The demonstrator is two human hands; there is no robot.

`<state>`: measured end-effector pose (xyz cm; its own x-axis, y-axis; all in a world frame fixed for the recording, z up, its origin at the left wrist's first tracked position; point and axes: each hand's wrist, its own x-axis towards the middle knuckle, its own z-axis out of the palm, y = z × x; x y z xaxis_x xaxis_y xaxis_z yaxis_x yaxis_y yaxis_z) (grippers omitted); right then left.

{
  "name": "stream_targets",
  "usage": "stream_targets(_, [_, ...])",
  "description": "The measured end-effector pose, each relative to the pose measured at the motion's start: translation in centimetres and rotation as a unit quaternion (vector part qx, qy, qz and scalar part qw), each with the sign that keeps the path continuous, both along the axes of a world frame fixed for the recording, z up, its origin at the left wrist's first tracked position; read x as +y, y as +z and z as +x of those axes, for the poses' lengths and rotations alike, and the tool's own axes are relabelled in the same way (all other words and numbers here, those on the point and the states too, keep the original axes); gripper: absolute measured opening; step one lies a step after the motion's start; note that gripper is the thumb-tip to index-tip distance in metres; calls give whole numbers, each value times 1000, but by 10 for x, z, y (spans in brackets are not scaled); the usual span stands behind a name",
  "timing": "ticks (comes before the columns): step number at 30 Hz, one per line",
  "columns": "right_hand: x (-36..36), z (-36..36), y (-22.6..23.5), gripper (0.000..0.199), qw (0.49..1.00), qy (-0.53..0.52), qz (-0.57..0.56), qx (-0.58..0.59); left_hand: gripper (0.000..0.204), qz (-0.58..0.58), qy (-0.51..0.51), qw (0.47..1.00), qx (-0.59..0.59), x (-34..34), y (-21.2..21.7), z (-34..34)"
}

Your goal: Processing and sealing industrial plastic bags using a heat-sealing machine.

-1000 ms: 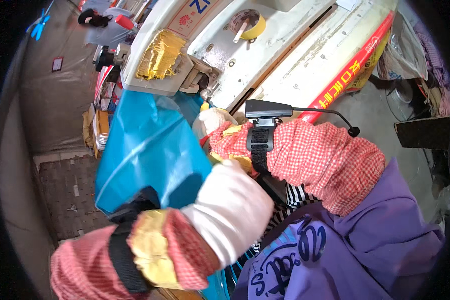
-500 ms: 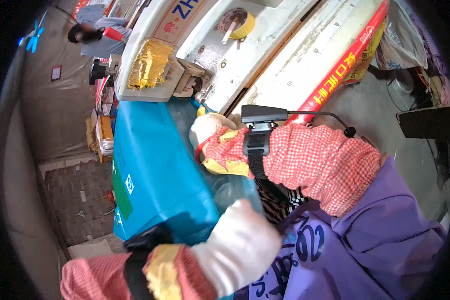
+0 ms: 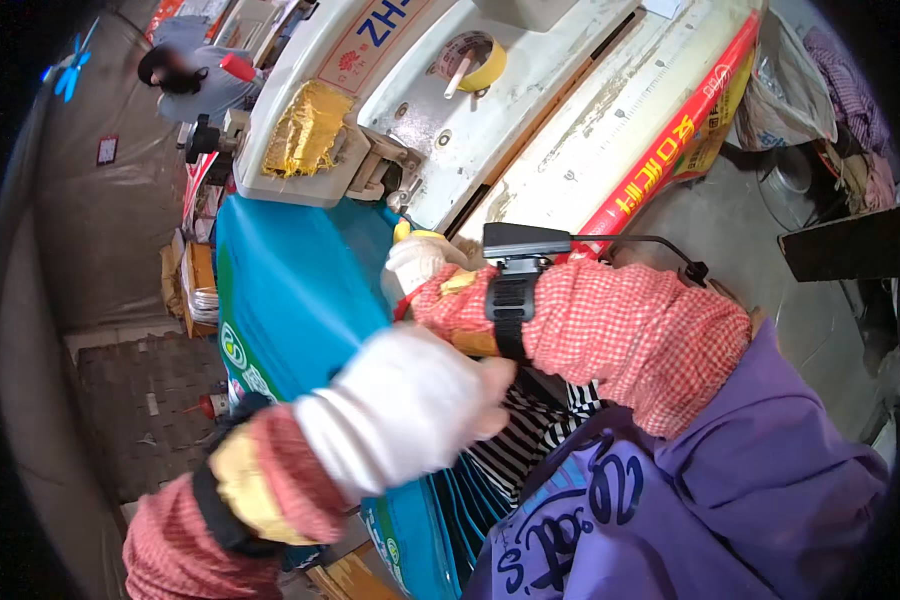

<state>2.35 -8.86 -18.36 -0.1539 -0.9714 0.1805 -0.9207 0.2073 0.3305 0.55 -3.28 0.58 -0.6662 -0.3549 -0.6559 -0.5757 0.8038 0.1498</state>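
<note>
A teal plastic bag (image 3: pixel 280 290) with green print lies below the white sewing machine head (image 3: pixel 300 60). My right hand (image 3: pixel 420 262), in a white glove with yellow at a fingertip, is closed at the bag's upper edge, close under the machine's needle area; most of its fingers are hidden. Nearer to me, my left hand (image 3: pixel 400 400), also white-gloved with bare fingertips, passes over the bag. Motion smears it, and whether it holds anything is unclear. More teal bags (image 3: pixel 410 530) with layered edges lie by my lap.
On the white machine bed sits a yellow tape roll (image 3: pixel 485 65) with a white stick in it. A red and yellow printed sack (image 3: pixel 670 150) borders the bed on the right. A dark board (image 3: pixel 850 245) juts in at right. Another person (image 3: pixel 195 75) is at far left.
My left hand has moved up and to the left across the bag. The teal bag has shifted, showing more green print, and layered bag edges now show beneath. My right hand stays nearly still.
</note>
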Motion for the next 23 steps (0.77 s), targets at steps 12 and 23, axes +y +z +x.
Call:
stream_targets(12, [18,-43,4,15,889,219,-21,-401,16,-18,-125,991,36,25,1,23])
stream_targets(23, [-66,-44,42,69,803,318,234,-447,6,-278,46,958,61,-52,-69,69])
